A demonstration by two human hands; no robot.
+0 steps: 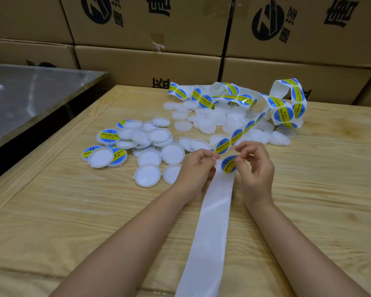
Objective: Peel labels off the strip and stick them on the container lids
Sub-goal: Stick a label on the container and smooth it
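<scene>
Label [229, 164]: pinched by right hand [256, 168] fingers, atop the strip [214, 221].
Left hand [198, 166]: fingers pinch the strip's edge — strip runs toward the person.
Bare lids [147, 175]: leftward on worktop [73, 211] — nearer the left.

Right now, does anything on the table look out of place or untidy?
The label strip lies twisted in loops over the plain lids at the far right, not flat. On the left, some labelled lids sit half buried under plain ones. Nothing looks spilled or damaged.

We see through one wide-angle view worn on the head, facing forward and down; the counter [73, 211] fills the lower frame close beneath us; cartons [148, 24] wall the upper edge.
</scene>
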